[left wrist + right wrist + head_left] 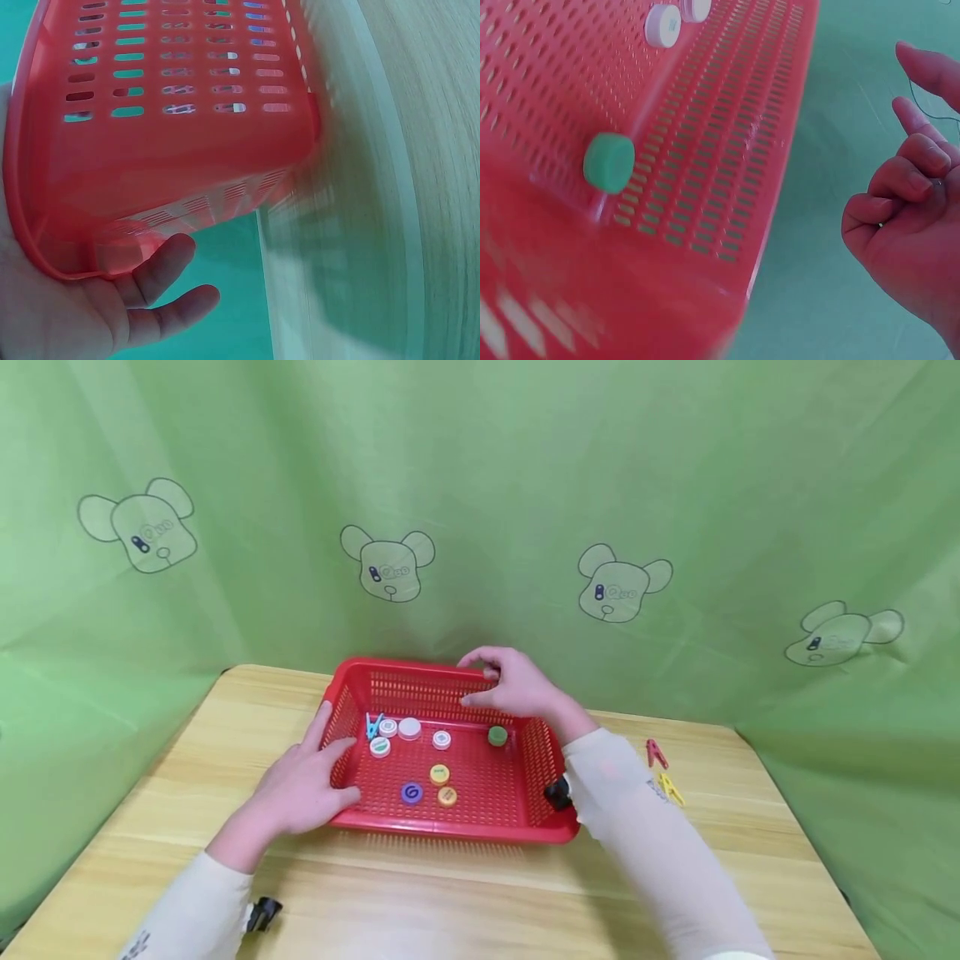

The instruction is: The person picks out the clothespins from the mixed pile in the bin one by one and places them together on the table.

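Note:
A red plastic basket with slotted walls stands on the table. Inside it are a green bottle cap, a purple cap, a yellow cap, an orange-yellow cap, several white caps and a light-blue clothespin. My left hand lies at the basket's left rim with its fingers spread; the left wrist view shows it against the rim's outer corner. Over the back rim hovers my right hand, thumb and index extended, other fingers loosely curled, holding nothing.
A red clothespin and a yellow clothespin lie on the wooden table to the right of the basket. Green cloth with bear-head outlines hangs behind and at the sides.

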A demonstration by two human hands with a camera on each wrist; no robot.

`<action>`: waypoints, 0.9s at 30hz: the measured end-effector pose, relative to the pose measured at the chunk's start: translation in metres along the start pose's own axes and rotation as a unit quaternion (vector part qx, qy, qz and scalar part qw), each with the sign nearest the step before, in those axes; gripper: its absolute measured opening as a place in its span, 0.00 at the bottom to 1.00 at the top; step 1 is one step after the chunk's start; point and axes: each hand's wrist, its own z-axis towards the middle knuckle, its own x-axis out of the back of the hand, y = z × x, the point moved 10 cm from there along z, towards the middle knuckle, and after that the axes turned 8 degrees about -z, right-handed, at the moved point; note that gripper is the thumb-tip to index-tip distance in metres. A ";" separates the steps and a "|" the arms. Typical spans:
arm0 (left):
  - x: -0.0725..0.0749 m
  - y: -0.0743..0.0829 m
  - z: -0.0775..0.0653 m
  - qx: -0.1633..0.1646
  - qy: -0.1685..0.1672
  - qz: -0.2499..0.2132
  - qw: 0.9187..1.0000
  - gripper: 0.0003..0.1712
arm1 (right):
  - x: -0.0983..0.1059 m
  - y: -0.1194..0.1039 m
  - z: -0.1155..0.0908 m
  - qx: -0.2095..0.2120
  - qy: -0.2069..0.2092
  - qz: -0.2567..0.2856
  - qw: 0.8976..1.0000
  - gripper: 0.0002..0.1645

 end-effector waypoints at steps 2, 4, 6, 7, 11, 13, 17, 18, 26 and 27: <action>0.000 0.000 0.000 0.000 0.001 0.000 1.000 0.43 | -0.006 0.000 0.004 0.000 -0.004 0.012 1.000 0.28; 0.000 0.000 0.000 0.000 0.001 0.001 1.000 0.43 | -0.012 0.001 0.008 -0.003 -0.007 0.025 1.000 0.28; 0.000 -0.001 0.001 0.000 0.001 0.002 1.000 0.44 | -0.020 0.001 0.014 -0.006 -0.012 0.036 0.999 0.29; -0.001 -0.001 0.001 0.000 0.002 0.001 1.000 0.43 | -0.024 0.001 0.016 -0.009 -0.016 0.040 0.999 0.29; -0.002 -0.002 0.001 0.001 0.003 -0.001 1.000 0.43 | -0.047 0.004 0.024 -0.030 -0.039 0.045 0.998 0.32; -0.003 -0.002 0.001 0.001 0.002 -0.001 1.000 0.43 | -0.061 0.005 0.026 -0.043 -0.053 0.043 0.997 0.34; -0.004 -0.002 0.001 0.002 0.001 0.000 1.000 0.43 | -0.086 0.007 0.031 -0.057 -0.079 0.049 0.994 0.39; -0.003 -0.002 0.001 0.002 0.002 0.000 1.000 0.43 | -0.091 0.007 0.032 -0.058 -0.085 0.052 0.993 0.40; -0.001 -0.001 0.003 0.001 0.001 0.010 1.000 0.43 | -0.126 0.012 0.036 -0.070 -0.158 0.145 0.974 0.52; -0.001 0.000 0.003 0.000 0.000 0.011 1.000 0.43 | -0.129 0.012 0.036 -0.071 -0.165 0.156 0.971 0.52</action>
